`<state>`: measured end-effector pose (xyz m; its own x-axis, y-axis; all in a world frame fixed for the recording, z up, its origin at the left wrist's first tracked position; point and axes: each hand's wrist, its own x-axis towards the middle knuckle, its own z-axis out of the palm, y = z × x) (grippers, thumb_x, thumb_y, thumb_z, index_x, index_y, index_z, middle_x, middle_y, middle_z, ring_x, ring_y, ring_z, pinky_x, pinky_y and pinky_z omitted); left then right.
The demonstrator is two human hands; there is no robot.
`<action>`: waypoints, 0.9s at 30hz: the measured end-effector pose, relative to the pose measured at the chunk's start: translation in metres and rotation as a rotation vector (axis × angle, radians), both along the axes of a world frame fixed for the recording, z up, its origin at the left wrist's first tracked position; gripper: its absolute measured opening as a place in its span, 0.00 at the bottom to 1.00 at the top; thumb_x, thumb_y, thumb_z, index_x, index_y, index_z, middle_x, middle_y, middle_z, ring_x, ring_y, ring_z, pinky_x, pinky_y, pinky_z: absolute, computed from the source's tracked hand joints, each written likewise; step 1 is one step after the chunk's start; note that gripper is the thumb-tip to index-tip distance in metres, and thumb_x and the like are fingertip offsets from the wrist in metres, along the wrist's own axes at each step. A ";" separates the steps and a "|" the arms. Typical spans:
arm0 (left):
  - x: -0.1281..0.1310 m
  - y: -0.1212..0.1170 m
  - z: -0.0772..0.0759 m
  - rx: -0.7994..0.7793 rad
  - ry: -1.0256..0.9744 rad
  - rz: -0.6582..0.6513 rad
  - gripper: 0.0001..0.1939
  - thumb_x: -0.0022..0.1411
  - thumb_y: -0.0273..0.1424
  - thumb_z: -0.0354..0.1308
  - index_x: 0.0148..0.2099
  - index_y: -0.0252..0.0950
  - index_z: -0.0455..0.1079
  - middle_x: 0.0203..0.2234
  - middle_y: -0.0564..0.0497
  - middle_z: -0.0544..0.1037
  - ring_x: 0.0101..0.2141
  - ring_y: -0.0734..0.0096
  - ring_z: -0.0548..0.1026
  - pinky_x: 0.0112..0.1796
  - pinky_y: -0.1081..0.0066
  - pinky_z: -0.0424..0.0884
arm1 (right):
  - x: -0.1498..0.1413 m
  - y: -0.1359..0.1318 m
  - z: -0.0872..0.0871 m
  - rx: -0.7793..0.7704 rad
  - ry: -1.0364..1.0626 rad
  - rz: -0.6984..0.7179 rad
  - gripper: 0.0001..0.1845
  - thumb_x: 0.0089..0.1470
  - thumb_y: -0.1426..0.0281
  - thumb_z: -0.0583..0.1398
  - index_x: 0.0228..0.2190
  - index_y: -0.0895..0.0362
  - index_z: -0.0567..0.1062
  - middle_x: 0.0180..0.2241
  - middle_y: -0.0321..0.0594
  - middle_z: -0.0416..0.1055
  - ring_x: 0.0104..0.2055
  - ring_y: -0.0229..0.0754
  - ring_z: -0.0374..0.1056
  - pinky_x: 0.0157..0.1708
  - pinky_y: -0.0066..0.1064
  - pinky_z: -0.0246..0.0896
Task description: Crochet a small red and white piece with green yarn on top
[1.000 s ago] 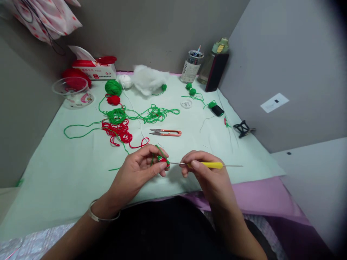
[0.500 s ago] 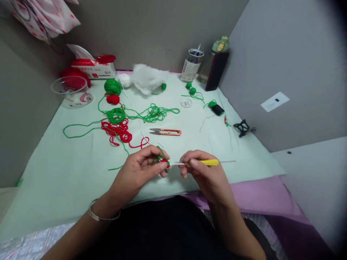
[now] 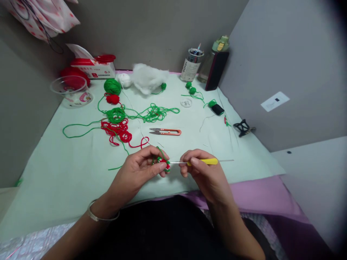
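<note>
My left hand (image 3: 145, 164) pinches a small crochet piece (image 3: 164, 165) in red, green and white between thumb and fingers. Green yarn loops up over the left fingers. In my right hand (image 3: 202, 166) is a crochet hook (image 3: 208, 161) with a yellow handle, gripped between thumb and fingers. Its thin metal shaft points left and its tip meets the right edge of the crochet piece; whether it goes into a stitch is too small to tell. Tangled red yarn (image 3: 116, 130) and green yarn (image 3: 116, 115) lie beyond my left hand. Orange thread snips (image 3: 166, 131) rest beyond both hands.
At the back stand a tissue box (image 3: 94, 68), a clear plastic tub (image 3: 77, 95), white stuffing (image 3: 149, 77), a pen holder (image 3: 192, 66) and a water bottle (image 3: 207, 68) with a phone (image 3: 217, 71) leaning on it. A black stand (image 3: 244, 128) sits by the right wall.
Both hands hold nearly the same pose. The crochet hook and my right hand have shifted very slightly; the hook's tip stays at the crochet piece.
</note>
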<state>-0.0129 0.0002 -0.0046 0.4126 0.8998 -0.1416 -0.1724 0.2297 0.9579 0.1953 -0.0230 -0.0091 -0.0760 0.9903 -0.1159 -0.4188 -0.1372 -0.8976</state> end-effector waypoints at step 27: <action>0.003 0.000 -0.002 0.036 -0.020 0.007 0.05 0.63 0.30 0.71 0.37 0.37 0.78 0.33 0.54 0.78 0.32 0.74 0.78 0.36 0.75 0.76 | -0.005 -0.002 -0.003 -0.001 0.004 -0.001 0.10 0.53 0.62 0.73 0.29 0.56 0.84 0.27 0.38 0.79 0.26 0.37 0.72 0.28 0.30 0.73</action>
<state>-0.0103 -0.0002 -0.0065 0.4084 0.9072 -0.1012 -0.1930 0.1942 0.9618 0.1908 -0.0255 -0.0116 -0.0759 0.9903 -0.1164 -0.4223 -0.1376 -0.8960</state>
